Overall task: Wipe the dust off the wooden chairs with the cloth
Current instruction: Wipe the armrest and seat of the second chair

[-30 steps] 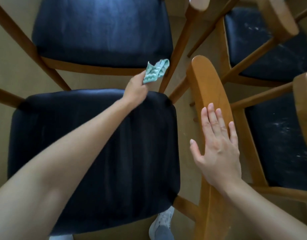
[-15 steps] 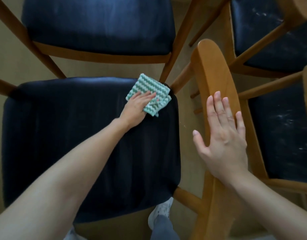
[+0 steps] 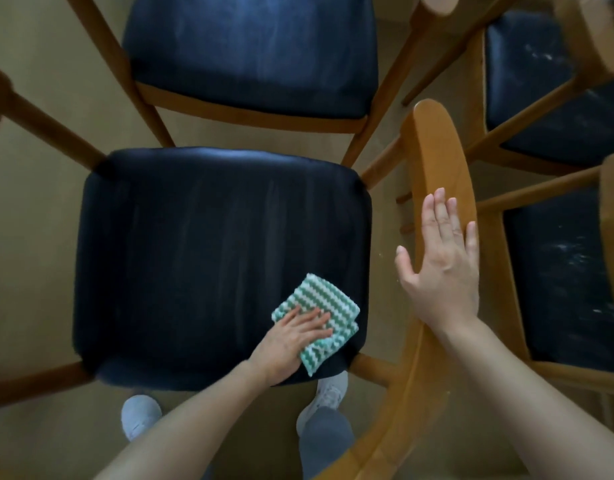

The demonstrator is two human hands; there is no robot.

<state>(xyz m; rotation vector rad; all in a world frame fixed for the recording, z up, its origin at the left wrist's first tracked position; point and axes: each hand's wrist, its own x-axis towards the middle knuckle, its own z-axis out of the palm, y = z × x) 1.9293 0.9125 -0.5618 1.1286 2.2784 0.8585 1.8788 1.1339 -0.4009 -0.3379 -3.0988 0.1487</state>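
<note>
- Now the cloth (image 3: pixel 321 313) sits lower centre, dragged down the seat (image 3: pixel 194 254) from its far corner: that strip is probably wiped.
- Left hand (image 3: pixel 291 344) presses it flat-fingered; right hand (image 3: pixel 444 268) lies flat on the backrest (image 3: pixel 433 150), holding nothing.

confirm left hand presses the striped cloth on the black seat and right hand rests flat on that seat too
No: the head view shows the right hand resting flat on the wooden backrest, not the black seat. The left hand does press the striped cloth there.
</note>
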